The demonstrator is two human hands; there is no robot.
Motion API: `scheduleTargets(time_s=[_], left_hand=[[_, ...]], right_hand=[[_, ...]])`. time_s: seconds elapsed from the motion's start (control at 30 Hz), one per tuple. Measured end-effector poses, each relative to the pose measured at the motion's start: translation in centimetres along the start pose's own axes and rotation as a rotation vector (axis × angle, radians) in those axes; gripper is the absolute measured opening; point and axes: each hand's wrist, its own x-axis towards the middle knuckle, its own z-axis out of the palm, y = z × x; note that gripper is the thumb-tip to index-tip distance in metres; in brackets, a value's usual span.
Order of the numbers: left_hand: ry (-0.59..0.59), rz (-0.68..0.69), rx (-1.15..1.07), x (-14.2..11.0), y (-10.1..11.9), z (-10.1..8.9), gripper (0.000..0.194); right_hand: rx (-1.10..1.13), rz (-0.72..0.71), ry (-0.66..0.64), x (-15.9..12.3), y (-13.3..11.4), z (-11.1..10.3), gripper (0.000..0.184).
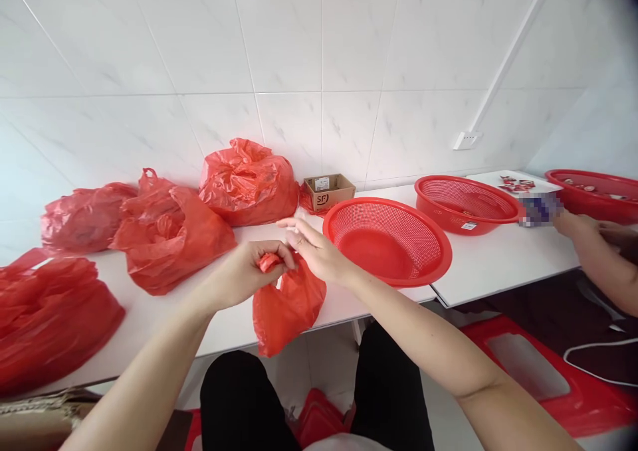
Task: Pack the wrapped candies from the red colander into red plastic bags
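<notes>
Over the front edge of the tabletop (229, 328), the left hand (246, 275) pinches a red bag (294, 308), contents hidden, the right hand (321, 255) against it, grip unclear.

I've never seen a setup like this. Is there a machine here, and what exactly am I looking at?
No machine is doing the handling: these are a person's bare hands. The single picture comes from a camera worn on their head, looking forward and down. The left hand grips the gathered top of a red plastic bag; the right hand is beside it, fingers extended, though whether it touches is hard to tell. On the white tables are larger red bags to the left, a small cardboard box by the wall, and red perforated baskets toward the right. At far right, another person's hand reaches in.
</notes>
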Motion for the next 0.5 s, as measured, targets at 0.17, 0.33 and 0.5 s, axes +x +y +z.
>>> scheduleTargets(time_s=[0.17, 0.33, 0.5], left_hand=[[0.478, 0.149, 0.490, -0.4, -0.2, 1.8, 0.026], [0.556, 0.279, 0.528, -0.9, -1.3, 2.0, 0.025], [0.540, 0.184, 0.567, -3.0, -3.1, 2.8, 0.026]], right_hand=[[0.253, 0.105, -0.151, 0.2, 2.0, 0.3, 0.035], [0.182, 0.032, -0.220, -0.1, 0.9, -0.3, 0.025], [-0.145, 0.008, 0.006, 1.7, 1.7, -2.0, 0.035]])
